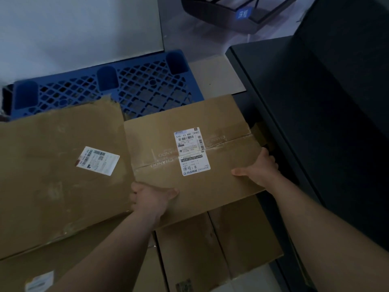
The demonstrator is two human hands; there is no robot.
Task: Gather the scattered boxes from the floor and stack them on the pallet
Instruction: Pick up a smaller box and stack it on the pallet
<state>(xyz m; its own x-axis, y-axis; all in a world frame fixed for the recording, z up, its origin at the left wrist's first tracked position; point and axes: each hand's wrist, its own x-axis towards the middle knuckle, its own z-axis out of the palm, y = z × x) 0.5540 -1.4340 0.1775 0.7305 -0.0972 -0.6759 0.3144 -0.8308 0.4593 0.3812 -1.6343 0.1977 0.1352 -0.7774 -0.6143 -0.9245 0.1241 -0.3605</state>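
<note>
I hold a taped brown cardboard box (168, 142) with two white shipping labels on top. My left hand (150, 198) grips its near-left corner, thumb on the top face. My right hand (260, 167) grips its right edge, thumb on top and fingers curled round the side. The box sits over the near edge of the blue plastic lattice pallet (134, 85). A larger brown box (52, 165) with one white label lies on the pallet to the left, touching the held box. More cardboard boxes (221, 245) lie under and in front of the held one.
A tall dark cabinet (326, 112) stands close on the right. A white wall panel (73, 28) rises behind the pallet. A flat cardboard sheet (214, 76) lies on the floor at the pallet's right. A dark frame with a blue tag (244, 13) is at the top.
</note>
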